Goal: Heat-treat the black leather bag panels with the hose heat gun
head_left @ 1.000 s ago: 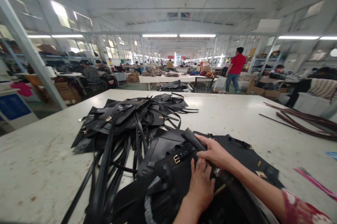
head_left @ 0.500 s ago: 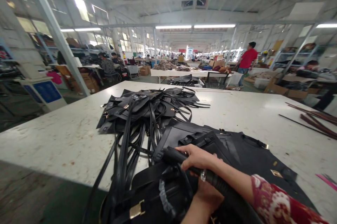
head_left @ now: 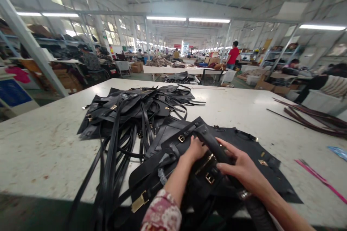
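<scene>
Because the black bag (head_left: 200,184) sits at the near edge of the surface (head_left: 235,106), close to your body, you can work on it from both sides. Your left hand (head_left: 195,149) reaches into its upper part, perhaps to brace it from within; its fingers are mostly hidden, so whether they grip cannot be told. Your right hand (head_left: 238,164) has thumb and fingers closed around a thick black band (head_left: 211,142), likely to steady it. Flat black pieces (head_left: 251,148) lie just behind, and the heap of black leather pieces and straps (head_left: 135,106) sits to the left, seemingly to leave you room. On the right, the pale, stained surface carries dark brown strips (head_left: 306,117), a pink item (head_left: 324,180) and a blue packet (head_left: 338,152). Beyond stretches a long, strip-lit workshop, with a person in red (head_left: 232,56) standing among worktables.
</scene>
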The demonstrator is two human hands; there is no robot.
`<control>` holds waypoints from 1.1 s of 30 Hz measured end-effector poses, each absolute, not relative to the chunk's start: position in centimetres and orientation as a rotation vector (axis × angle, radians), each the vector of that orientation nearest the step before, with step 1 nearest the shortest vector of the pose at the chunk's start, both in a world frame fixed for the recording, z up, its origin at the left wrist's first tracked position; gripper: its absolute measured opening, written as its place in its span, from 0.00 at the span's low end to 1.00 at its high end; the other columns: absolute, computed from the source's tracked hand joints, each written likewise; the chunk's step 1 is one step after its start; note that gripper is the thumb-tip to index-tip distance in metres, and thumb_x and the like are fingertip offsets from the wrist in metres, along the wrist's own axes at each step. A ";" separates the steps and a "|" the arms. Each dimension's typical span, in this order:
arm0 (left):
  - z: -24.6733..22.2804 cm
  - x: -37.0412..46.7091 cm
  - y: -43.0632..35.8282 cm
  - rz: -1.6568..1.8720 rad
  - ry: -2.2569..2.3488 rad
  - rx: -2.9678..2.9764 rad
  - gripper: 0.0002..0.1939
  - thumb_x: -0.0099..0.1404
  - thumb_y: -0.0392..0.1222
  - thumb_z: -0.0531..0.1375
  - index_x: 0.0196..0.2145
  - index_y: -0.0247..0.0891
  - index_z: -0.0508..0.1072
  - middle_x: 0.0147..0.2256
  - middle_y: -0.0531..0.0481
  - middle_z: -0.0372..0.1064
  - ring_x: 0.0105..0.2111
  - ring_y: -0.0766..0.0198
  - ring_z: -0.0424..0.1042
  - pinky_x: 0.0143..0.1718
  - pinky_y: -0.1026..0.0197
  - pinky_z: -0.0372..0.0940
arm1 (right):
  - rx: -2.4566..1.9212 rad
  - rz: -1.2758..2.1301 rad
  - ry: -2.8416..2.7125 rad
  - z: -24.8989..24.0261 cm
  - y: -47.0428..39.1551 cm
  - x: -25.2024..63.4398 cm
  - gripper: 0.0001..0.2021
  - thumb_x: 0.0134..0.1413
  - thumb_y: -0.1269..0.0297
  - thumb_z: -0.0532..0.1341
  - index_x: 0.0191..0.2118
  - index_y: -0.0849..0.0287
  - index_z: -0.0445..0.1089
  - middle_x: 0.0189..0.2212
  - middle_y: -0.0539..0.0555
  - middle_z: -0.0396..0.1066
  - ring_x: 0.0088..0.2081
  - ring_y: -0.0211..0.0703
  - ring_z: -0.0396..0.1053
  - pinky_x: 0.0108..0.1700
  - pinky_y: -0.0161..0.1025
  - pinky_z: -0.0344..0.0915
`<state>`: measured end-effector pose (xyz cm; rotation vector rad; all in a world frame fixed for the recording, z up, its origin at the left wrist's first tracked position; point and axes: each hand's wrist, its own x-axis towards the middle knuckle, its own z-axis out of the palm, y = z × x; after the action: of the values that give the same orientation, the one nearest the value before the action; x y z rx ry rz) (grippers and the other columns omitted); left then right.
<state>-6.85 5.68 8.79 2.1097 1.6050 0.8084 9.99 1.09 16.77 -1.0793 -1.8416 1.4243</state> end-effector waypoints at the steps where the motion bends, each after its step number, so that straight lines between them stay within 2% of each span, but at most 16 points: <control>1: 9.0 -8.5 5.4 0.763 1.593 2.138 0.19 0.61 0.40 0.53 0.50 0.42 0.62 0.52 0.47 0.60 0.52 0.57 0.58 0.53 0.47 0.53 | -1.124 1.424 -1.799 16.2 0.5 11.3 0.35 0.43 0.69 0.59 0.59 0.53 0.48 0.30 0.46 0.69 0.25 0.39 0.64 0.27 0.33 0.61; 3: 9.0 -12.0 4.0 0.651 1.605 2.193 0.24 0.57 0.35 0.55 0.52 0.48 0.61 0.55 0.51 0.57 0.57 0.56 0.50 0.57 0.44 0.42 | -1.214 1.444 -1.799 15.2 -0.9 13.5 0.36 0.43 0.70 0.59 0.60 0.53 0.47 0.33 0.47 0.70 0.27 0.40 0.65 0.27 0.33 0.61; 5: 8.3 -15.2 1.9 0.537 1.666 2.212 0.29 0.53 0.33 0.58 0.51 0.54 0.61 0.57 0.54 0.54 0.59 0.50 0.44 0.55 0.35 0.31 | -1.246 1.502 -1.893 14.5 -2.4 14.9 0.36 0.41 0.72 0.59 0.59 0.52 0.50 0.36 0.48 0.70 0.29 0.42 0.67 0.29 0.33 0.62; 7: 7.3 -17.3 0.1 0.449 1.740 2.209 0.30 0.52 0.36 0.60 0.51 0.57 0.60 0.58 0.54 0.51 0.59 0.47 0.43 0.52 0.30 0.27 | -1.228 1.581 -2.016 14.3 -3.7 15.4 0.36 0.37 0.75 0.58 0.58 0.51 0.54 0.37 0.48 0.70 0.29 0.43 0.67 0.29 0.32 0.62; 12: 5.2 -18.1 -1.2 0.407 1.895 2.210 0.31 0.53 0.42 0.60 0.54 0.56 0.56 0.61 0.49 0.41 0.60 0.51 0.40 0.55 0.36 0.32 | -1.306 1.846 -2.048 14.5 -5.6 13.1 0.37 0.32 0.77 0.58 0.55 0.51 0.59 0.30 0.47 0.71 0.20 0.35 0.63 0.18 0.26 0.56; 15: 4.7 -18.0 -0.9 0.418 1.942 2.224 0.32 0.53 0.44 0.61 0.55 0.52 0.56 0.61 0.45 0.42 0.60 0.53 0.41 0.56 0.40 0.35 | -1.234 1.921 -1.984 13.6 -5.3 10.6 0.37 0.33 0.76 0.58 0.56 0.50 0.58 0.25 0.44 0.69 0.17 0.32 0.60 0.16 0.26 0.55; 19: 4.4 -18.2 -0.7 0.427 1.945 2.253 0.32 0.53 0.44 0.61 0.55 0.52 0.56 0.61 0.47 0.43 0.59 0.54 0.42 0.56 0.43 0.37 | -1.122 1.846 -2.050 12.3 -3.8 7.3 0.37 0.31 0.75 0.61 0.55 0.54 0.60 0.20 0.43 0.66 0.15 0.33 0.59 0.15 0.27 0.55; 22: 4.1 -18.4 -0.6 0.445 1.958 2.251 0.28 0.56 0.41 0.57 0.54 0.51 0.57 0.60 0.46 0.46 0.59 0.56 0.44 0.56 0.43 0.39 | -1.086 1.736 -2.039 12.6 -3.1 6.1 0.35 0.33 0.74 0.62 0.54 0.53 0.60 0.25 0.45 0.68 0.19 0.34 0.61 0.19 0.27 0.57; 25: 3.9 -18.4 -0.6 0.470 1.957 2.250 0.26 0.57 0.41 0.56 0.54 0.50 0.58 0.59 0.47 0.48 0.59 0.57 0.45 0.56 0.44 0.39 | -1.093 1.621 -1.986 13.8 -3.3 7.0 0.35 0.38 0.74 0.60 0.57 0.50 0.56 0.34 0.45 0.69 0.24 0.34 0.61 0.24 0.27 0.58; 29: 3.8 -18.5 -0.5 0.501 1.955 2.238 0.28 0.55 0.43 0.59 0.53 0.51 0.59 0.59 0.48 0.48 0.58 0.56 0.46 0.56 0.44 0.40 | -1.174 1.622 -2.047 15.2 -5.2 11.2 0.36 0.38 0.76 0.58 0.57 0.50 0.55 0.30 0.44 0.71 0.24 0.36 0.62 0.23 0.28 0.57; 31: 3.7 -18.5 -0.4 0.513 1.958 2.228 0.28 0.54 0.44 0.59 0.53 0.51 0.59 0.59 0.48 0.48 0.58 0.56 0.46 0.56 0.44 0.40 | -1.244 1.605 -2.112 15.1 -6.4 13.4 0.37 0.35 0.78 0.59 0.56 0.49 0.57 0.33 0.45 0.72 0.30 0.42 0.67 0.29 0.30 0.62; 33: 3.7 -18.5 -0.4 0.526 1.959 2.223 0.28 0.54 0.44 0.59 0.53 0.51 0.59 0.59 0.49 0.48 0.58 0.56 0.46 0.56 0.44 0.39 | -1.280 1.601 -2.151 14.6 -7.4 14.8 0.35 0.35 0.77 0.60 0.55 0.49 0.60 0.41 0.46 0.71 0.41 0.49 0.67 0.41 0.33 0.63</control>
<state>-18.54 -0.44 3.67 2.2225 1.9594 0.5259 14.81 -7.42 14.62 -1.2801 -2.1506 1.6008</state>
